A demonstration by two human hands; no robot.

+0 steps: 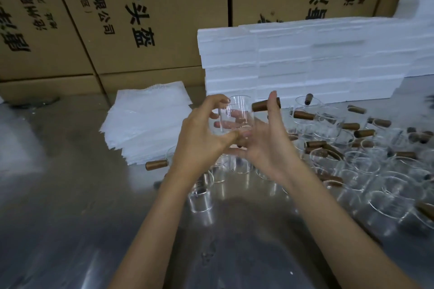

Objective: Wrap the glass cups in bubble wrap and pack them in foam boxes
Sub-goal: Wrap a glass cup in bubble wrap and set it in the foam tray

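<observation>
A clear glass cup (237, 115) with a brown wooden side handle (260, 105) is held up above the table between both hands. My left hand (202, 138) curls round its left side, thumb under the base. My right hand (270, 141) holds the right side, fingers behind the glass and the index finger straight up by the handle. A stack of white bubble wrap sheets (145, 119) lies to the left. White foam boxes (293, 63) are piled behind the cup.
Several more glass cups with brown handles (352, 155) crowd the steel table (58, 206) to the right and under my hands. One cup lies by a loose-looking handle (156, 164) near the wrap. Printed cardboard cartons (141, 19) wall off the back.
</observation>
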